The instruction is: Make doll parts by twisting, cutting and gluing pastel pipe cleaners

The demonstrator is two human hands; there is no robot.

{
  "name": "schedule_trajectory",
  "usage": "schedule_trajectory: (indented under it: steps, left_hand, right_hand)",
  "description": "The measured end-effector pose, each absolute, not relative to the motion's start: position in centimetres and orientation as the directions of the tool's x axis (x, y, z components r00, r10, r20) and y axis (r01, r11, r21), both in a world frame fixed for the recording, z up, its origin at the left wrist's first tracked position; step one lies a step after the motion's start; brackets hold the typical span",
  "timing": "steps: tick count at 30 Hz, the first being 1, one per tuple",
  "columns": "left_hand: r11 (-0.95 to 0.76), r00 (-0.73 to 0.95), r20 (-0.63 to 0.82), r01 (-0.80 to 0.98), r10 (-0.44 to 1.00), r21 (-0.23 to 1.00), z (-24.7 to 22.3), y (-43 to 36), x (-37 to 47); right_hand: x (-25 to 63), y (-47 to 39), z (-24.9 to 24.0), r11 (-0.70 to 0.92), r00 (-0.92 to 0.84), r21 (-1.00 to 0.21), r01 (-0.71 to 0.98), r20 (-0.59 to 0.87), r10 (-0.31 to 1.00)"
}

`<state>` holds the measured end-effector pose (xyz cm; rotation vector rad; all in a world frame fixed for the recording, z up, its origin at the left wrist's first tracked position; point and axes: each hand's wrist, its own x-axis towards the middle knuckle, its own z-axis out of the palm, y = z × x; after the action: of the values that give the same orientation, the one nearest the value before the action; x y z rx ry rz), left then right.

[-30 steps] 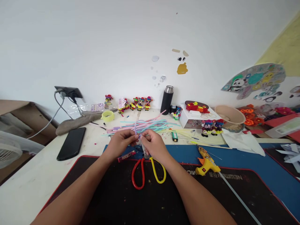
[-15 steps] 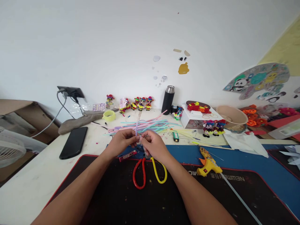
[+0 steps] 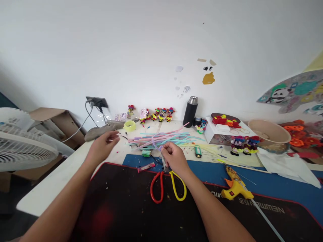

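Note:
My left hand (image 3: 103, 148) is over the left part of the white table, fingers loosely curled and apart, with nothing visible in it. Between the thumb and fingers of my right hand (image 3: 174, 155) is a lilac pipe cleaner (image 3: 154, 138), bent into a curve that rises to the left. Right below that hand lie scissors (image 3: 156, 188) with one red and one yellow handle; the hand partly hides their blades. Behind it is a loose pile of pink, teal and lilac pipe cleaners (image 3: 174, 137).
A yellow glue gun (image 3: 236, 186) rests on the black mat (image 3: 121, 208) at right. A green lighter (image 3: 198, 152), a pink packet (image 3: 146, 167), a tape roll (image 3: 129, 126) and a dark flask (image 3: 190, 111) stand or lie around. A fan (image 3: 22, 144) is at far left.
My left hand has let go of the lilac pipe cleaner and moved left; my right hand keeps hold of it. The view has turned left. The black phone no longer shows.

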<state>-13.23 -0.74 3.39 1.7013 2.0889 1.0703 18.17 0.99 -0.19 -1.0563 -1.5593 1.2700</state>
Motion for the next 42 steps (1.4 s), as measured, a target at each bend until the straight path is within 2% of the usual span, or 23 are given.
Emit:
schedule_trajectory:
  steps: [3,6,10,16,22,27,35,42]
  left_hand:
    - [0.235,-0.378,0.233,0.849,0.896,0.474,2.4,-1.5,-18.7]
    - [0.321,-0.373,0.196,0.913,0.907,0.253,0.8,-2.6,-21.3]
    - [0.402,-0.416,0.111,0.907,0.903,0.127,-0.6,-3.1,-20.9]
    - [0.508,-0.513,0.052,0.857,0.857,0.092,0.2,-1.9,-18.9]
    - [0.560,-0.563,0.068,0.826,0.824,0.065,0.4,-1.0,-18.5]
    - [0.548,-0.555,0.067,0.830,0.829,0.099,0.2,-0.2,-19.1]
    - [0.521,-0.547,0.166,0.836,0.821,0.174,-0.5,0.3,-20.0]
    - [0.534,-0.554,0.174,0.832,0.814,0.152,-0.2,0.5,-19.5]
  right_hand:
    - [18.1,0.9,0.0,0.161,-0.288,-0.981,0.105,0.125,0.949]
    - [18.1,0.8,0.1,0.170,-0.288,-0.981,0.095,0.137,0.948]
    - [18.3,0.9,0.1,0.164,-0.285,-0.981,0.101,0.129,0.950]
    - [18.3,1.0,0.0,0.199,-0.300,-0.967,0.159,0.144,0.943]
    - [18.2,0.8,0.2,0.228,-0.318,-0.948,0.221,0.151,0.936]
    - [18.2,0.8,0.2,0.246,-0.312,-0.936,0.252,0.162,0.936]
    - [18.2,0.8,0.0,0.275,-0.328,-0.916,0.292,0.174,0.929]
    - [18.2,0.7,-0.1,0.293,-0.335,-0.895,0.337,0.177,0.925]
